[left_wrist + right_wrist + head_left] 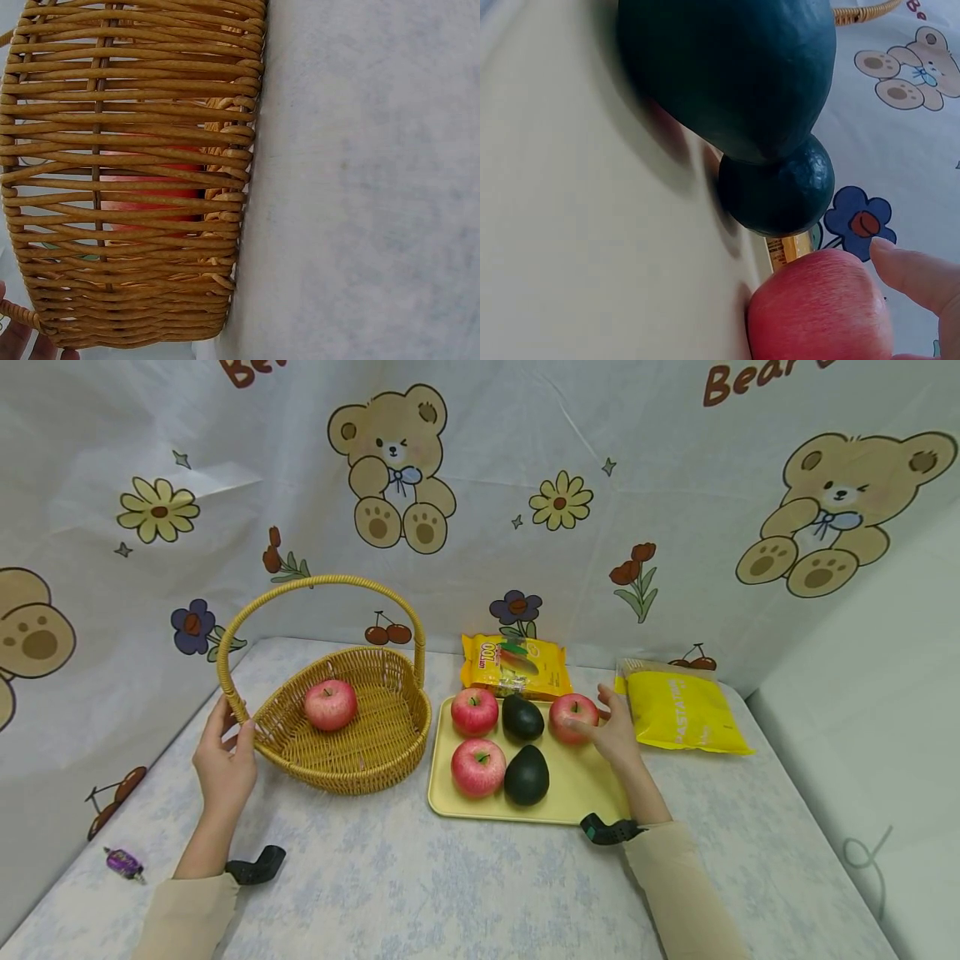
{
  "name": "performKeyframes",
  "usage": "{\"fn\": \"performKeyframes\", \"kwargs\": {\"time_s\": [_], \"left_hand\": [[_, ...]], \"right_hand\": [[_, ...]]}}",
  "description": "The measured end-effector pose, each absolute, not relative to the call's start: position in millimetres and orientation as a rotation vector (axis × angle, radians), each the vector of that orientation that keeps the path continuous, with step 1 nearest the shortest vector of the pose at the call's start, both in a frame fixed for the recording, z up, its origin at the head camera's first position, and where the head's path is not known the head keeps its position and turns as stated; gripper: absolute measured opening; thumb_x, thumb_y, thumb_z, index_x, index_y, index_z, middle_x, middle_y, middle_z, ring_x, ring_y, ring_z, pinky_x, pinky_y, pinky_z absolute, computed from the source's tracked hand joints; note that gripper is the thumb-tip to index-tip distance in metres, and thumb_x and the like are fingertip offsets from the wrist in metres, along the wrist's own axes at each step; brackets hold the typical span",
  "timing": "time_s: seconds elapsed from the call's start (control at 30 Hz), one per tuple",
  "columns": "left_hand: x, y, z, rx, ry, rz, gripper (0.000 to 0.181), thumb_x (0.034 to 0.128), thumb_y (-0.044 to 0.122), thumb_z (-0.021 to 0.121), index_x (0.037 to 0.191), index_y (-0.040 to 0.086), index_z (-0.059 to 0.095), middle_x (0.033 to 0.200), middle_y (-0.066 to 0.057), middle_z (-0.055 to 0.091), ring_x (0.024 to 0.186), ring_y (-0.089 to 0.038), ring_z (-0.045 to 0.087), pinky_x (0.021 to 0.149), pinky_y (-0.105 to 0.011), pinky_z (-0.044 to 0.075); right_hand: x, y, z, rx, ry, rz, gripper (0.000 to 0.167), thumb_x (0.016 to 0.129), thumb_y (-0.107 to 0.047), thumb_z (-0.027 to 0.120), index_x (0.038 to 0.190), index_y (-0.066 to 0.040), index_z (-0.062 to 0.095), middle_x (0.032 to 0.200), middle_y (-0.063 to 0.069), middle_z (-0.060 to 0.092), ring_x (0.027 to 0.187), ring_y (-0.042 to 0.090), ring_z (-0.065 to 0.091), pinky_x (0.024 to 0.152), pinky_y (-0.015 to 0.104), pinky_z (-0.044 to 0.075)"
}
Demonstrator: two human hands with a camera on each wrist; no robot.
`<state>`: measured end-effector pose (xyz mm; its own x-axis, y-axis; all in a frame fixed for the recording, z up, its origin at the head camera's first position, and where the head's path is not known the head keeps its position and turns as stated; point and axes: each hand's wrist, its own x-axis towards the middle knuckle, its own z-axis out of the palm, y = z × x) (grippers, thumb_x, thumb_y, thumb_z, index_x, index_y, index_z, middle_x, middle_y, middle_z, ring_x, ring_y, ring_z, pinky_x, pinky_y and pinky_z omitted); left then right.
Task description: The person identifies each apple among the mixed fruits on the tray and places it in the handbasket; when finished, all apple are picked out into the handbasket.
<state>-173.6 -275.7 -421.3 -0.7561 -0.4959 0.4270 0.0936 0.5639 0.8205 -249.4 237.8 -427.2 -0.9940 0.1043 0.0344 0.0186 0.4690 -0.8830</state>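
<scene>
At the left, my left hand (227, 764) grips the wicker basket (375, 777) where its handle meets the rim; its fingertips (45, 349) show at the handle's base in the left wrist view. A red apple (331, 704) lies inside the basket. My right hand (617, 735) is around another red apple (570, 717) at the back of the yellow tray (577, 806), thumb in front. In the right wrist view one finger (911, 274) stands apart from that apple. Also on the tray are two apples (478, 767) and two dark green avocados (527, 775).
Behind the tray lies an orange-yellow snack packet (516, 665). A yellow bag (682, 710) lies to its right. At the front left is a small purple wrapped candy (124, 864). A bear-printed cloth (480, 552) hangs behind the table.
</scene>
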Motion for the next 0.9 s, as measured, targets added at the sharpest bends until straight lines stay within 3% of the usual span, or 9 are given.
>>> {"fn": "performKeyframes", "kwargs": {"time_s": [0.33,0.9], "left_hand": [[-172.4,-275.1,-420.0,0.319,-2.159,-1.18,0.05,0.1025,0.015,0.048,0.151,0.021,0.039,0.138,-0.012,0.056,0.127,-0.026,0.051,0.088,-0.01,0.04],[-173.0,-275.1,-420.4,0.314,-2.152,-1.183,0.05,0.1024,0.016,0.049,0.151,0.021,0.039,0.138,-0.013,0.056,0.127,-0.024,0.051,0.089,-0.012,0.043]], "right_hand": [[-250.6,235.7,-431.0,-0.139,-2.693,1.461,0.092,0.083,-0.019,0.078,0.155,-0.004,0.022,0.154,0.024,0.033,0.131,0.044,0.042,0.11,0.051,0.039],[-251.2,233.6,-438.1,-0.139,-2.713,1.562,0.097,0.081,-0.022,0.08,0.155,-0.004,0.02,0.156,0.022,0.029,0.138,0.038,0.034,0.117,0.05,0.029]]}}
